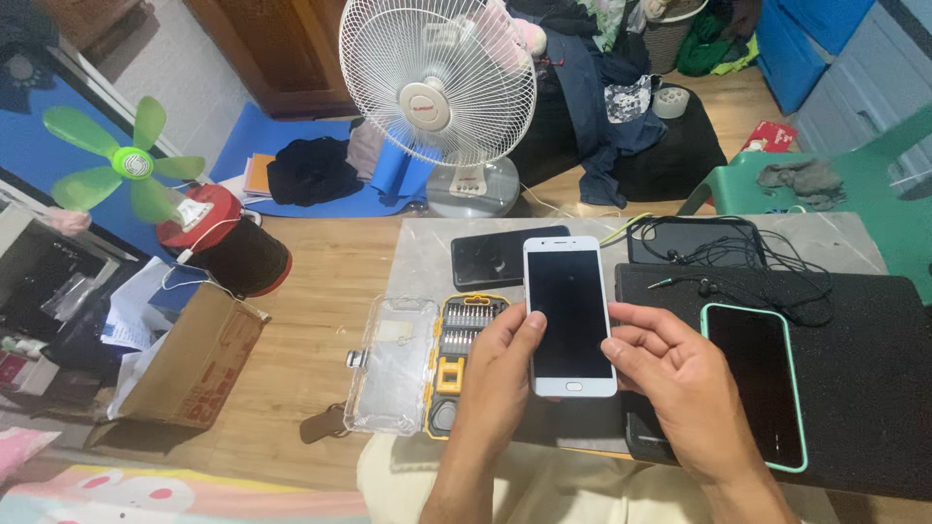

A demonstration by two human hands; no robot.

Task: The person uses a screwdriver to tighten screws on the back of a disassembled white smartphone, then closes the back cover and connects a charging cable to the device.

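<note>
White phone [570, 315] with dark screen is held upright between both hands above the table [417, 243]: left hand [500, 374] grips its left edge, right hand [680, 383] its right edge.

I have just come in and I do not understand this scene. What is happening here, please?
A person holds a white smartphone with both hands, its dark screen facing up: the left hand grips its left edge, the right hand its right edge. Under it lies a low table. An open screwdriver bit kit lies to the left, a black phone behind, and a phone in a green case rests on a black mat, with earphones nearby.
</note>
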